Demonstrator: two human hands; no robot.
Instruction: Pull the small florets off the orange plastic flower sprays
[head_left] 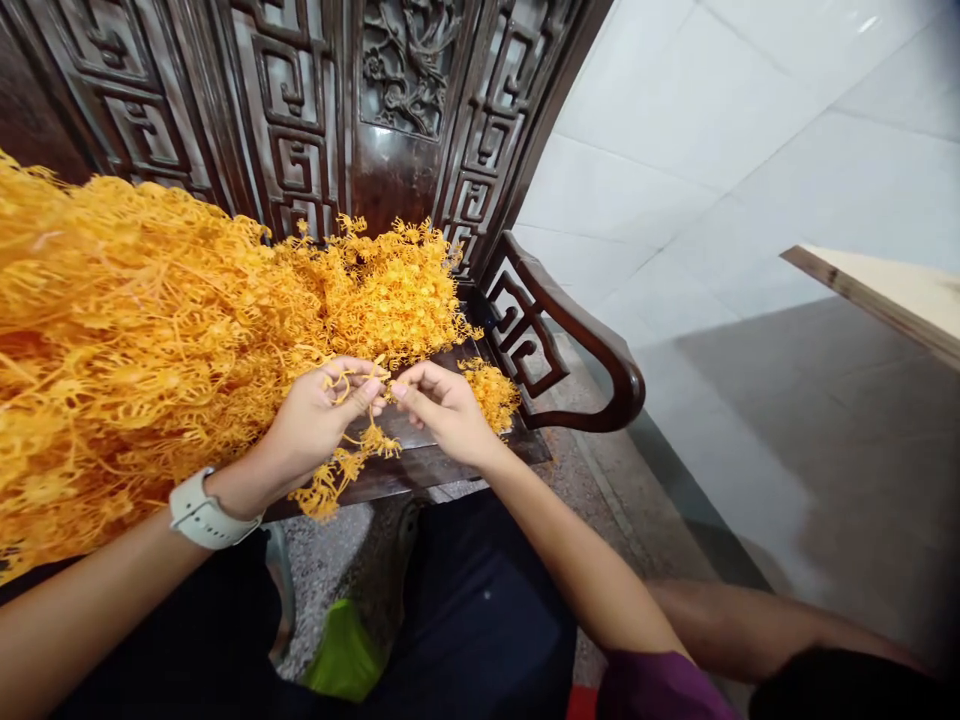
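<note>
My left hand (330,405), with a pale watch strap (212,512) at the wrist, pinches a thin orange plastic flower stem (371,440). Its curly sprigs dangle below the fingers, over the front edge of the bench. My right hand (441,405) meets it from the right, thumb and forefinger closed on the upper end of the same stem. What exactly lies between the fingertips is too small to make out. A big heap of similar orange plastic sprigs (187,330) fills the left of the bench. Right of my right hand lies a small orange pile (491,395).
The dark carved wooden bench (427,455) has a lattice back and a curved armrest (592,390) at the right. A pale board edge (885,295) juts in at far right, before a tiled wall. Another person's arm (750,620) shows at lower right. Something green (343,650) lies below.
</note>
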